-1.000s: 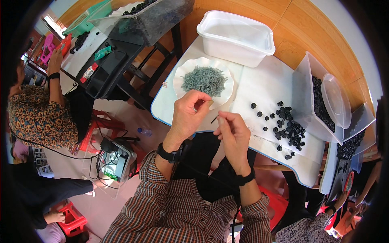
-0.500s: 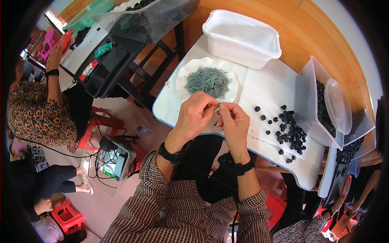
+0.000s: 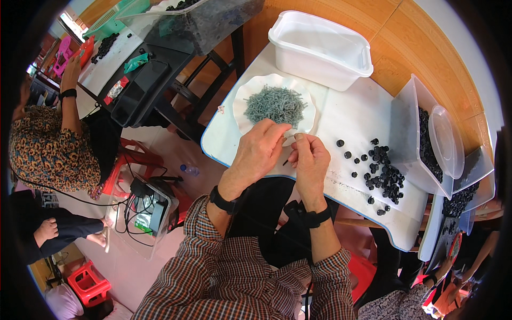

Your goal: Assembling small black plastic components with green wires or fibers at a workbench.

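Observation:
My left hand (image 3: 257,151) and my right hand (image 3: 311,161) are held close together above the table's near edge, fingers closed in a pinch. Something small lies between their fingertips, too small to make out. A dark thin tip (image 3: 286,162) pokes out below the curled fingers of my right hand. Just beyond my hands is a white wavy-rimmed plate (image 3: 242,110), heaped with thin grey-green pin-like pieces (image 3: 275,105). Small black round caps (image 3: 385,173) are scattered over the table to the right of my right hand.
A white tub (image 3: 320,66) stands at the table's back. On the right, a clear bin (image 3: 404,120) holds black pieces, a clear lid (image 3: 447,141) leaning against it. The white table (image 3: 341,122) has a blue edge. Another person (image 3: 53,144) sits at the left.
My fingertips have parted slightly, the left ones shifting up and the right ones a little to the right. At the lower left, another person's leg and hand have moved.

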Available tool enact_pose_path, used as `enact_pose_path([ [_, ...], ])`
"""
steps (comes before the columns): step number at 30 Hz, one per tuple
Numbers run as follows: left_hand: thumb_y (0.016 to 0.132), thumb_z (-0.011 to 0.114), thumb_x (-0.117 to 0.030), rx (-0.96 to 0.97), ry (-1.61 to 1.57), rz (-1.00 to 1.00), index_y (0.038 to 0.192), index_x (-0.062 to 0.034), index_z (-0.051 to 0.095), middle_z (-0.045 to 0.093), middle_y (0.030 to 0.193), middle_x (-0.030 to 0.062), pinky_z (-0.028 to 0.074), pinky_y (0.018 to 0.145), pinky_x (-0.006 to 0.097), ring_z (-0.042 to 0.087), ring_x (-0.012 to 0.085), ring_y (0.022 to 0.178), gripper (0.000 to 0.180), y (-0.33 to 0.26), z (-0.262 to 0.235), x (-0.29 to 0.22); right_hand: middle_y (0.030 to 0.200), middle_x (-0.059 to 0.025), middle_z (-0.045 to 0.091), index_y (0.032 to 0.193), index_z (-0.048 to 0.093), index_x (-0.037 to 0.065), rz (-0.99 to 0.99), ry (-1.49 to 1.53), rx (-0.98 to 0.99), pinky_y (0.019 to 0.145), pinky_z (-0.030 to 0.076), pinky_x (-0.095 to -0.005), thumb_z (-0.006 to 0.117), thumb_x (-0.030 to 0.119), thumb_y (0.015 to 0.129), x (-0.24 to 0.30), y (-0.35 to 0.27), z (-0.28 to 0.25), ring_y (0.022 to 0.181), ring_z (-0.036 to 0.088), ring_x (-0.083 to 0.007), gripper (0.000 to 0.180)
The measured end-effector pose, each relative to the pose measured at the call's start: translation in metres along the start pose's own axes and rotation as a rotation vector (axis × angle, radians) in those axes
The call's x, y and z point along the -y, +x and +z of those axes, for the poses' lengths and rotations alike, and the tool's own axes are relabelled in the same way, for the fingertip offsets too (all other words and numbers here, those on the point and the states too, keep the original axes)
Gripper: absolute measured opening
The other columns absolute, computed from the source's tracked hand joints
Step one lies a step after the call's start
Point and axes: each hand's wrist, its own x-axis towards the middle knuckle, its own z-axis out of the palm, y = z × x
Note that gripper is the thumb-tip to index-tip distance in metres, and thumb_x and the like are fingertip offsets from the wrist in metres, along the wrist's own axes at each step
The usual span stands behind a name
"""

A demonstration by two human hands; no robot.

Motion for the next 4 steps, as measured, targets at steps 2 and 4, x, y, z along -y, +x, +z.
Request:
enact_pose_path([
  [2,0.082,0.062,0.006,-0.017,-0.008,-0.006,0.106,-0.0025,0.064,0.059,0.086,0.0113,0.051,0.062,0.032,0.062,0.0250,0.073,0.026,-0.0001,0.0001,0.0027,0.074,-0.0037,0.060,0.092,0.061,-0.003,-0.012,0.005,-0.025,0.046,0.040,-0.0201,0.059,0.020,0.094,-0.0006,0.0021,-0.0026,0.053,0.053,-0.0066,0.022],
  [4,0.082,0.061,0.005,-0.034,-0.015,-0.012,0.106,-0.0029,0.063,0.058,0.086,0.0119,0.051,0.063,0.035,0.061,0.0279,0.074,0.025,-0.0012,0.0013,0.0041,0.073,-0.0035,0.060,0.093,0.061,-0.003,0.022,0.079,-0.010,0.046,0.040,-0.0200,0.060,0.020,0.093,-0.0009,0.0028,-0.0049,0.053,0.053,-0.0071,0.022],
])
